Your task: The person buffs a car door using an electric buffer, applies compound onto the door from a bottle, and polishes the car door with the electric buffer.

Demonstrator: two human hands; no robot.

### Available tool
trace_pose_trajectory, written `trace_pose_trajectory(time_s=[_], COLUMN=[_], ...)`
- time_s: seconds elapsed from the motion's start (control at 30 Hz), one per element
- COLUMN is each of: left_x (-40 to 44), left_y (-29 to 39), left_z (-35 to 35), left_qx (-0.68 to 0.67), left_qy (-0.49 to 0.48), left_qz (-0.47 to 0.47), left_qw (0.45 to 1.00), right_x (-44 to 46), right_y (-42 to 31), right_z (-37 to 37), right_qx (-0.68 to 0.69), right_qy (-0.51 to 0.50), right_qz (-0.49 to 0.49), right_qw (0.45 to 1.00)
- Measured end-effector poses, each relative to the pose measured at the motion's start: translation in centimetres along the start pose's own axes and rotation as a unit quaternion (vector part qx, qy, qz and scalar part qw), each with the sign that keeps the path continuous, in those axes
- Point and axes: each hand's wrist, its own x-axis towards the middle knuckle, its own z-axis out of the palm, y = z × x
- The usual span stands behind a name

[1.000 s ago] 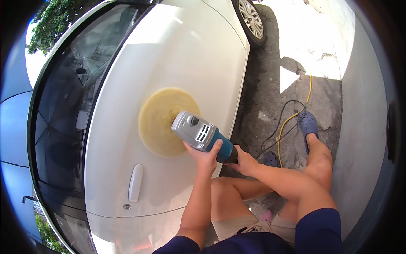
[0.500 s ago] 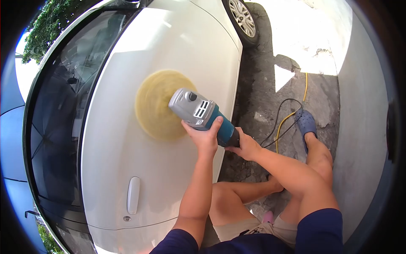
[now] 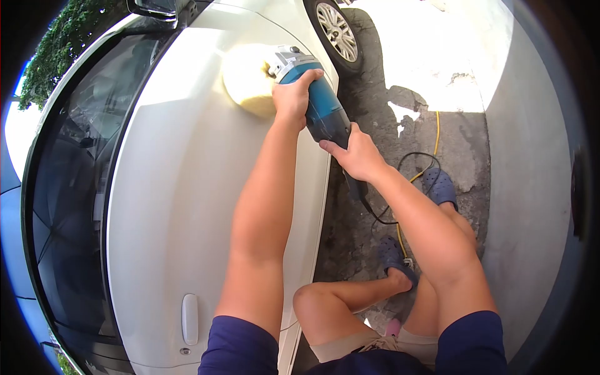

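Observation:
A teal and grey power polisher [image 3: 322,97] is held in both of my hands. My left hand [image 3: 292,100] wraps the body just behind the metal head, with the thumb over the top. Farther back, my right hand [image 3: 359,153] closes round the dark rear handle. The round yellowish pad [image 3: 250,81] lies against the white car door [image 3: 181,175], near its front end, partly in bright sunlight. The pad's edge looks blurred. Part of the pad is hidden behind the tool head.
A door handle [image 3: 189,319] and keyhole sit low on the door; dark windows [image 3: 75,181] run along the left. The front wheel [image 3: 337,31] is at top. A black cord and yellow cable [image 3: 437,134] lie near my clogs [image 3: 440,186]. A grey wall [image 3: 531,187] stands at right.
Both hands have carried the polisher up the door toward the front wheel, and my arms are more stretched out. The view has shifted, bringing the side mirror and second clog into sight.

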Motion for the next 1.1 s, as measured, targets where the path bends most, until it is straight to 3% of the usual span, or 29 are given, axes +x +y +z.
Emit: trace_pose_trajectory(time_s=[0.4,1.1], left_x=[0.8,0.6], left_y=[1.7,-3.5], left_z=[-0.3,1.0], left_qx=[0.003,0.031], left_qy=[-0.015,-0.046], left_qz=[-0.031,-0.100], left_qw=[0.999,0.993], right_x=[0.2,-1.7], right_y=[-1.8,1.5], right_z=[0.3,0.7], right_qx=[0.012,-0.016], right_qy=[0.027,0.020], right_qz=[0.009,0.068], right_qw=[1.000,0.997])
